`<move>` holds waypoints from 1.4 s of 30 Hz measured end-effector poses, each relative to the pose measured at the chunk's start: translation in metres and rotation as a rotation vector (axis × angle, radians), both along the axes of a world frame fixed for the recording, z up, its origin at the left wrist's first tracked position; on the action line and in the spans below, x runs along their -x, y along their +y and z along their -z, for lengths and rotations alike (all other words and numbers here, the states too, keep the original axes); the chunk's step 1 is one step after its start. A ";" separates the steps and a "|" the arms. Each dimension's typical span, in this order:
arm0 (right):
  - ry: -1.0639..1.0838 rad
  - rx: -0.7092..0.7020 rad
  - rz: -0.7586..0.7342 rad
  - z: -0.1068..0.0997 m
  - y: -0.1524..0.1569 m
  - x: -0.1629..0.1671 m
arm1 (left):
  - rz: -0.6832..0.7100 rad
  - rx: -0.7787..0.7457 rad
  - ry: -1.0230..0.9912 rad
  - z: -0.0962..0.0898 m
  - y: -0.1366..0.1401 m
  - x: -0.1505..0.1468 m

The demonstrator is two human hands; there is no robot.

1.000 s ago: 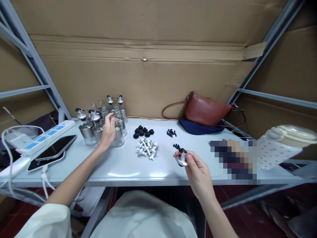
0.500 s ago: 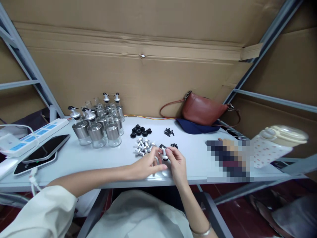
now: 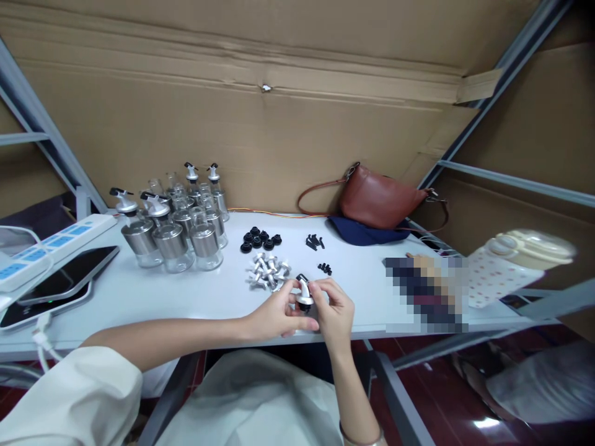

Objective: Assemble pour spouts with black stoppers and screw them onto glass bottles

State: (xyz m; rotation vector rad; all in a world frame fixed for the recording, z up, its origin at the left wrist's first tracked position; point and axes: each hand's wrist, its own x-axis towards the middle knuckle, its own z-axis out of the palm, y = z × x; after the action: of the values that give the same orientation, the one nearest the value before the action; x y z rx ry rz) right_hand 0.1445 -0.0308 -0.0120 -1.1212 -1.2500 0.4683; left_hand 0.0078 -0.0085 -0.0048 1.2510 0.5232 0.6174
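Between my two hands, above the table's front edge, is a silver pour spout [image 3: 304,297] with a black flip lever on top and a black stopper below. My left hand [image 3: 279,313] grips it from the left, fingers curled round its side and thumb stretched beneath. From the right, my right hand [image 3: 335,308] pinches it near the lever. Just beyond lies a pile of silver spout bodies [image 3: 268,271]. Black stoppers [image 3: 260,240] sit in a group behind that pile. Small black levers [image 3: 315,241] and tiny black parts [image 3: 325,269] lie to the right.
Several glass bottles with steel sleeves [image 3: 174,243] stand at the left, some topped with spouts. A power strip [image 3: 56,248] and phone [image 3: 69,275] lie further left. At the right are a brown bag [image 3: 376,198], navy cap [image 3: 365,232] and dotted tumbler [image 3: 506,272].
The view has shifted slightly. The spout has turned more upright and sits a little lower, and my left fingers have closed in around it.
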 end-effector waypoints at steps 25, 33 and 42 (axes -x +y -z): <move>0.023 0.096 -0.335 -0.004 -0.001 -0.001 | -0.030 -0.092 -0.042 0.002 0.001 -0.002; -0.064 0.070 -0.357 0.001 0.002 -0.001 | 0.029 -0.130 0.079 -0.002 0.001 0.002; -0.008 0.105 -0.310 0.002 -0.002 0.002 | 0.079 -0.189 0.117 -0.003 -0.003 0.000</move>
State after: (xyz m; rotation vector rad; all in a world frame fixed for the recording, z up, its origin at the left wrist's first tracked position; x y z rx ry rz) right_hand 0.1422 -0.0323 -0.0140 -1.0197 -1.4269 0.7705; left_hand 0.0073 -0.0115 -0.0020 1.4864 0.5190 0.5386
